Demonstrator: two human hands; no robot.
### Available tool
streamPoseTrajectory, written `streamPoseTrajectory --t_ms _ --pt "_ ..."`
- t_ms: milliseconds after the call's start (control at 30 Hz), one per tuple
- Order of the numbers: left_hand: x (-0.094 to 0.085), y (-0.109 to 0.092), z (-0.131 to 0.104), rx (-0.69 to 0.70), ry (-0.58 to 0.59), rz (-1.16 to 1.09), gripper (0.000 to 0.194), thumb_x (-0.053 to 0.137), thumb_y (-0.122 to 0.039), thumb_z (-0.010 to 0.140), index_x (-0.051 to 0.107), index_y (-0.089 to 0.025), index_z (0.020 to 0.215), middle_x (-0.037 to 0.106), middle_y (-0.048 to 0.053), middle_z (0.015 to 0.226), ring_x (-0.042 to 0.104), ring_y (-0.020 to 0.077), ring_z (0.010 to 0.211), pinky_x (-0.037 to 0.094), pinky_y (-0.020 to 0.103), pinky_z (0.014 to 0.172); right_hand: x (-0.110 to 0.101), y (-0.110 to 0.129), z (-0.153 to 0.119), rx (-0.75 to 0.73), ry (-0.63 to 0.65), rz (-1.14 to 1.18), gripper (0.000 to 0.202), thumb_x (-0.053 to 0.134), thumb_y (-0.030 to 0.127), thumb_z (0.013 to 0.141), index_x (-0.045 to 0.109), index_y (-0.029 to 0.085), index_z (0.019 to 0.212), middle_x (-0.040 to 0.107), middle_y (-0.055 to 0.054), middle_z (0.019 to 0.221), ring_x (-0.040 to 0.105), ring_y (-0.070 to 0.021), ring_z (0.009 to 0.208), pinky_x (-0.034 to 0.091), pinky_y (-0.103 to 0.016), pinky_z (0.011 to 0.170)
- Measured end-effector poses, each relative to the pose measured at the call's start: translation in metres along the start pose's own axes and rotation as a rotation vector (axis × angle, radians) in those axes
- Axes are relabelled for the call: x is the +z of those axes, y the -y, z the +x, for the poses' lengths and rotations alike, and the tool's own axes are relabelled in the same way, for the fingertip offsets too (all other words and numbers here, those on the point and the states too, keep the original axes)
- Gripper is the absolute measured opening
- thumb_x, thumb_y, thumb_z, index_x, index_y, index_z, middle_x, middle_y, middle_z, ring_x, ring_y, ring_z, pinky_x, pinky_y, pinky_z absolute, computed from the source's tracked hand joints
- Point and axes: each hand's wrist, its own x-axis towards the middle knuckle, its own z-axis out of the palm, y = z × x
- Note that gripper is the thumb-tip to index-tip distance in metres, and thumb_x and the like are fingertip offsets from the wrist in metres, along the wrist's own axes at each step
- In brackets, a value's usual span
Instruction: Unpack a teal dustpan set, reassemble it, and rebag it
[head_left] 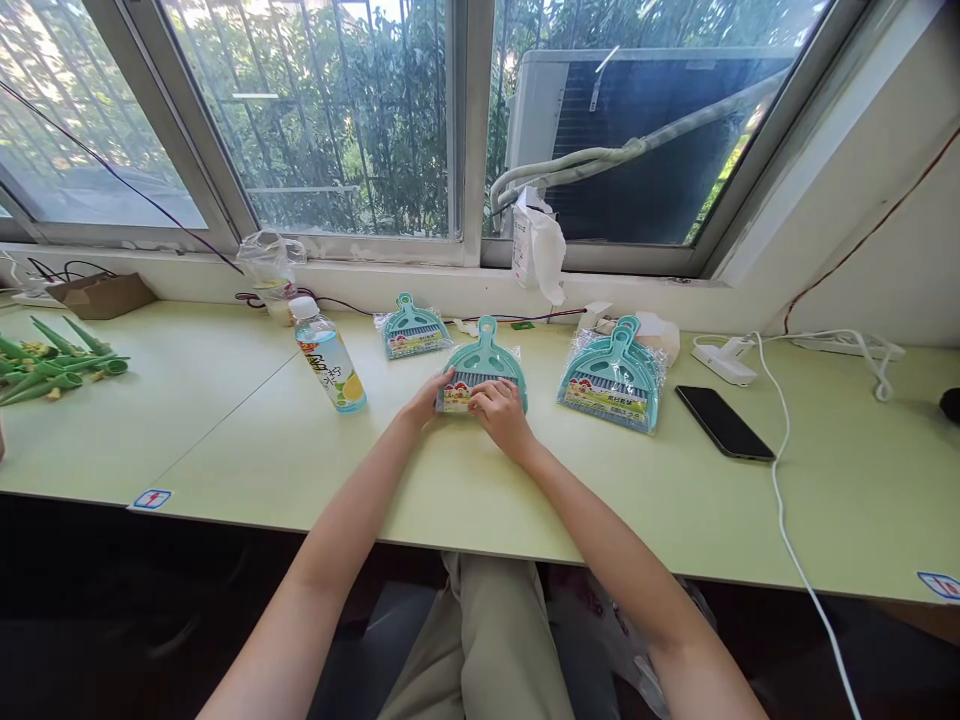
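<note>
Both hands on teal dustpan set [484, 372] at tabletop [225, 440] centre: left hand [426, 397] grips its left edge, right hand [501, 412] presses flat on label. Risk: left elbow swing likely topples drink bottle [328, 354] just beside; slick wrapper may slip.

Teal mini dustpan-and-brush set [484, 372], sealed in clear wrap, lies flat on the bench. Hanging-loop handle points toward the window; a colourful label strip runs along its near edge, partly covered.
</note>
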Motion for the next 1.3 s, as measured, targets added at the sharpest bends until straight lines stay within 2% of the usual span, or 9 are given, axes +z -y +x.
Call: streamPoseTrajectory --t_ms 133,233,367,533,667,833,933,1100,1300 --pt "-0.006 -0.001 0.007 0.046 -0.188 -0.07 0.032 0.065 -0.035 0.081 0.061 -0.014 0.105 0.072 0.009 0.083 0.069 0.0223 0.075 0.056 0.036 0.075 0.002 0.0 0.0 -0.211 0.091 -0.068 0.024 0.04 0.014 0.095 0.061 0.019 0.085 0.066 -0.004 0.088 0.058 -0.0165 0.09 0.036 -0.032 0.094" --pt "-0.012 -0.004 0.009 0.07 -0.287 -0.138 0.029 0.06 -0.033 0.084 0.061 -0.015 0.107 0.072 0.009 0.084 0.07 0.0238 0.081 0.055 0.04 0.082 0.005 0.001 -0.002 -0.198 0.164 -0.078 0.025 0.038 0.015 0.095 0.061 0.018 0.086 0.066 -0.006 0.086 0.058 -0.0168 0.081 0.041 -0.03 0.078" --pt "-0.011 -0.008 0.005 0.067 -0.264 -0.16 0.03 0.058 -0.027 0.083 0.061 -0.015 0.111 0.073 0.009 0.088 0.069 0.025 0.089 0.052 0.043 0.091 0.005 0.0 -0.003 0.037 0.133 0.107 0.021 0.042 0.026 0.096 0.062 0.02 0.096 0.066 -0.007 0.094 0.061 -0.018 0.086 0.045 -0.028 0.073" --pt "-0.003 -0.011 -0.001 0.122 -0.267 -0.228 0.037 0.056 -0.025 0.082 0.057 -0.016 0.118 0.072 0.008 0.096 0.068 0.0232 0.092 0.05 0.04 0.094 0.004 -0.01 0.0 0.326 -0.107 0.431 0.031 0.038 0.032 0.095 0.064 0.019 0.103 0.065 -0.011 0.107 0.061 -0.0205 0.099 0.05 -0.034 0.085" --pt "-0.002 -0.012 -0.003 0.148 -0.228 -0.26 0.034 0.054 -0.028 0.083 0.057 -0.015 0.115 0.071 0.008 0.097 0.068 0.0222 0.09 0.053 0.038 0.088 0.008 -0.019 0.002 0.603 -0.277 0.689 0.036 0.046 0.043 0.089 0.066 0.017 0.104 0.065 -0.012 0.11 0.063 -0.0208 0.096 0.053 -0.034 0.08" --pt "-0.004 -0.01 -0.003 0.105 -0.188 -0.137 0.038 0.061 -0.017 0.074 0.058 -0.015 0.112 0.071 0.005 0.087 0.068 0.0179 0.075 0.054 0.031 0.072 0.014 -0.028 0.001 0.866 -0.361 0.955 0.041 0.065 0.045 0.074 0.063 0.016 0.103 0.068 -0.009 0.105 0.064 -0.0189 0.092 0.05 -0.034 0.088" --pt "-0.001 -0.008 -0.006 0.091 -0.074 -0.067 0.042 0.065 -0.015 0.07 0.059 -0.016 0.111 0.071 0.004 0.089 0.067 0.0162 0.073 0.053 0.028 0.069 0.019 -0.031 -0.001 0.957 -0.391 1.03 0.046 0.073 0.044 0.065 0.06 0.016 0.099 0.069 -0.009 0.098 0.064 -0.0193 0.091 0.05 -0.034 0.087" --pt "0.005 -0.006 -0.012 0.067 0.13 0.1 0.046 0.074 -0.02 0.069 0.061 -0.019 0.113 0.07 0.007 0.105 0.067 0.0187 0.09 0.051 0.03 0.079 0.022 -0.033 -0.003 1.026 -0.545 1.126 0.041 0.076 0.041 0.061 0.056 0.018 0.087 0.069 -0.006 0.092 0.064 -0.0181 0.092 0.05 -0.034 0.089" --pt "-0.006 -0.006 -0.002 0.135 0.075 0.092 0.037 0.065 -0.045 0.079 0.065 -0.019 0.105 0.071 0.005 0.093 0.066 0.0171 0.082 0.05 0.028 0.074 0.009 -0.03 0.002 1.098 -0.527 1.266 0.039 0.082 0.035 0.056 0.056 0.018 0.08 0.067 0.0 0.073 0.067 -0.0159 0.074 0.059 -0.036 0.079"
